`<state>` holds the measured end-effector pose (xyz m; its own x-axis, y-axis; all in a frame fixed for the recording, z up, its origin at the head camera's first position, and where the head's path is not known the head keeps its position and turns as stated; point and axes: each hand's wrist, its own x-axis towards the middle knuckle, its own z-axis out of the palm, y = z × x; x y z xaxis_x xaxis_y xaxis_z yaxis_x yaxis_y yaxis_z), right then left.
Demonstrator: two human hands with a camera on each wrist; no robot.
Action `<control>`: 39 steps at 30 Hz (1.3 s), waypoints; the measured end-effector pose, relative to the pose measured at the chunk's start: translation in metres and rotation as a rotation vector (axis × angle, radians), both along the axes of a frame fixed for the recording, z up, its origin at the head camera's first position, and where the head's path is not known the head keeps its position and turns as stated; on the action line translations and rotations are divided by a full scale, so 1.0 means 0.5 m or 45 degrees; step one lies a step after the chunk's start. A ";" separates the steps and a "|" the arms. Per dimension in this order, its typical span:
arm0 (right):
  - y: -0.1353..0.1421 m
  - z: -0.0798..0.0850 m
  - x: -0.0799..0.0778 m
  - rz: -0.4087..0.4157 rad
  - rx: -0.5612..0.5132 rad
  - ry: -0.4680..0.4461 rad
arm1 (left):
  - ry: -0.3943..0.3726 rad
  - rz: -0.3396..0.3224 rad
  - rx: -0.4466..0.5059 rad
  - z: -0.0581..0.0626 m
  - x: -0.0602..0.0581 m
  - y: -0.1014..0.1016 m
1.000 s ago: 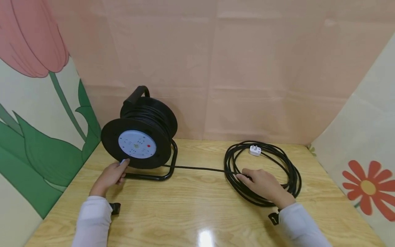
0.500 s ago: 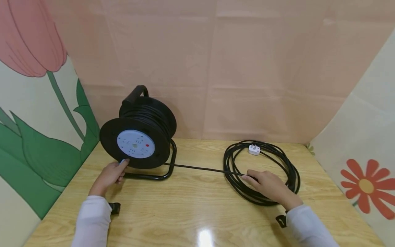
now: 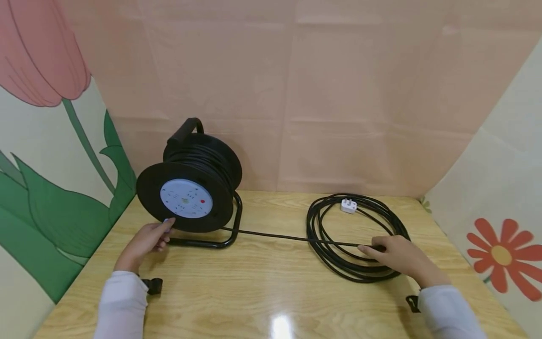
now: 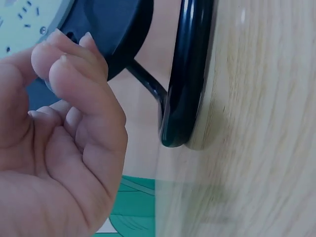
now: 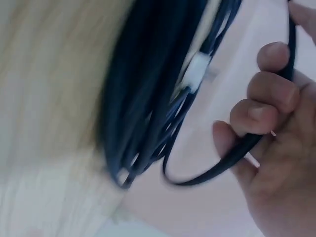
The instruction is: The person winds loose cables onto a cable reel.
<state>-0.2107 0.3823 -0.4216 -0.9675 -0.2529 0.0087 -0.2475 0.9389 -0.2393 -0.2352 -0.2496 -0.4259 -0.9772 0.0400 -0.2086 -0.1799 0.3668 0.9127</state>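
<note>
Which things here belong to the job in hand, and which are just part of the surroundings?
Likely in the job:
cable reel
cable stretch from the reel
loose cable coil
white plug

Just surroundings:
wood-grain table
pink backdrop
tulip panel
red-flower panel

The head camera looked forward and down from in front of the cable reel (image 3: 189,172) and above it, far enough back to take in the whole reel and both hands. The left wrist camera sat close by the reel's lower front, its picture turned sideways, facing past the left hand (image 4: 69,128) to the flange (image 4: 121,37) and tubular stand (image 4: 190,69), which the head view shared. Well right of the reel, the right wrist camera, also sideways, looked past the right hand (image 5: 276,128) at the nearby cable coil (image 5: 148,84) and white plug (image 5: 196,72), both also in the head view.
</note>
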 end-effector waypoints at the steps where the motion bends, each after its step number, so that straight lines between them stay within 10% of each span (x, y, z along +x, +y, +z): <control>1: 0.009 -0.001 0.001 -0.014 0.000 -0.004 | -0.010 0.016 0.031 -0.001 0.001 -0.001; 17: -0.008 0.004 -0.013 0.173 -0.071 0.403 | -0.066 0.087 0.550 0.019 0.015 -0.031; 39: -0.059 0.005 -0.029 0.124 -0.025 0.361 | 0.133 0.113 0.843 0.060 0.024 -0.042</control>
